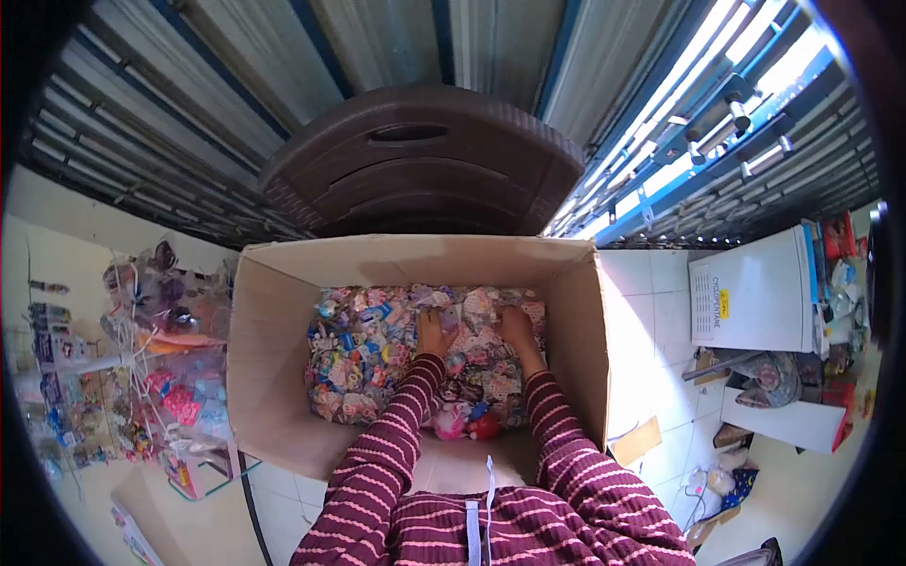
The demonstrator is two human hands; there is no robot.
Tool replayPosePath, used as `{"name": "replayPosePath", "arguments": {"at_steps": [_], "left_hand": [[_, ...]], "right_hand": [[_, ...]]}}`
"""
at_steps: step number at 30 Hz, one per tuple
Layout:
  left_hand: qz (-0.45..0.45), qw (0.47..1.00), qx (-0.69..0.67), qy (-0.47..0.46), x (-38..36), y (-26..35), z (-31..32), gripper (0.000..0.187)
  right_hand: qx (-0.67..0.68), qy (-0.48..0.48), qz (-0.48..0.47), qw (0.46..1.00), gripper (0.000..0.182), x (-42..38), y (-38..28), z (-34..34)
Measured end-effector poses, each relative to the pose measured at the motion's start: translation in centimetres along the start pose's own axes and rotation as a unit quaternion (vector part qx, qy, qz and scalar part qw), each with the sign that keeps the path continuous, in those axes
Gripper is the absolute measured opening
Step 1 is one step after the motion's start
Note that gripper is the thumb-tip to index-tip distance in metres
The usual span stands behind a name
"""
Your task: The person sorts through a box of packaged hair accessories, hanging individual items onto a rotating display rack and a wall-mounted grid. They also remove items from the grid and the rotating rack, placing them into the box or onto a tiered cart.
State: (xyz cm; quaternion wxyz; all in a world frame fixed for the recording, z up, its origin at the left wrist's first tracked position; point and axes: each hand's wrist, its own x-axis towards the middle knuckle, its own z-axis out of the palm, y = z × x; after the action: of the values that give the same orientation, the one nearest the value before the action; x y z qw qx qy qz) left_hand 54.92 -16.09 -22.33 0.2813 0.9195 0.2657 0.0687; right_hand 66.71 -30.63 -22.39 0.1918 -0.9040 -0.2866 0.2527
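A large open cardboard box (576,349) holds many small, colourful packaged items (359,349). Both hands reach down into it. My left hand (434,334) lies on the packets near the middle, its fingers partly spread. To its right, my right hand (517,330) touches the packets by the far right part of the pile, with its fingertips hidden among them. Clear-wrapped packets lie between the hands. Near the box's front side are a pink item (451,421) and a red item (485,426).
A brown plastic chair (425,160) stands behind the box, before a metal shutter. Bagged goods (179,377) hang at the left. To the right are a white appliance (752,294), a cardboard piece (636,441) on the tiled floor and assorted items.
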Motion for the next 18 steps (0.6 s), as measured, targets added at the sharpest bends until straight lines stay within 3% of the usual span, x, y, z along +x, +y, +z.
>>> {"name": "replayPosePath", "arguments": {"at_steps": [4, 5, 6, 7, 9, 10, 11, 13, 15, 16, 18], "left_hand": [[0.008, 0.987, -0.086, 0.132, 0.5, -1.4, -1.5, 0.050], [-0.075, 0.950, -0.237, 0.189, 1.1, -0.6, -2.5, 0.047], [-0.152, 0.879, -0.381, 0.241, 1.8, 0.1, -3.8, 0.044], [-0.150, 0.879, -0.378, 0.248, 2.6, 0.4, -5.0, 0.044], [-0.132, 0.763, -0.567, 0.280, 4.3, 1.1, -8.0, 0.035], [-0.124, 0.762, -0.568, 0.287, 4.9, 1.7, -10.3, 0.035], [-0.102, 0.736, -0.619, 0.255, 5.2, 2.5, -13.1, 0.035], [-0.068, 0.705, -0.666, 0.232, 5.2, 4.5, -18.8, 0.035], [-0.029, 0.526, -0.817, 0.234, 4.2, 6.1, -24.8, 0.041], [-0.016, 0.527, -0.813, 0.245, 2.8, 6.4, -27.7, 0.041], [0.121, 0.482, -0.863, 0.095, -0.3, 6.6, -33.0, 0.046]], "right_hand": [[0.084, -0.043, -0.043, 0.995, 0.035, 1.7, -2.0, -2.8], [0.130, -0.034, -0.074, 0.988, 0.035, 1.9, -2.9, -3.6], [0.131, -0.035, -0.081, 0.987, 0.035, 2.1, -3.9, -4.4], [0.199, -0.025, -0.068, 0.977, 0.030, 1.7, -5.4, -5.8], [0.265, -0.010, -0.065, 0.962, 0.026, -0.2, -9.0, -9.2], [0.373, -0.012, -0.076, 0.925, 0.025, -1.8, -11.4, -11.1], [0.476, -0.016, -0.087, 0.875, 0.023, -2.9, -13.3, -12.5], [0.450, -0.005, -0.134, 0.883, 0.020, -4.3, -15.9, -14.2], [0.582, -0.030, -0.160, 0.796, 0.025, -6.3, -19.8, -15.9], [0.581, -0.036, -0.176, 0.794, 0.025, -7.3, -21.8, -16.4], [0.630, -0.035, -0.212, 0.746, 0.028, -9.3, -25.6, -17.3]]}}
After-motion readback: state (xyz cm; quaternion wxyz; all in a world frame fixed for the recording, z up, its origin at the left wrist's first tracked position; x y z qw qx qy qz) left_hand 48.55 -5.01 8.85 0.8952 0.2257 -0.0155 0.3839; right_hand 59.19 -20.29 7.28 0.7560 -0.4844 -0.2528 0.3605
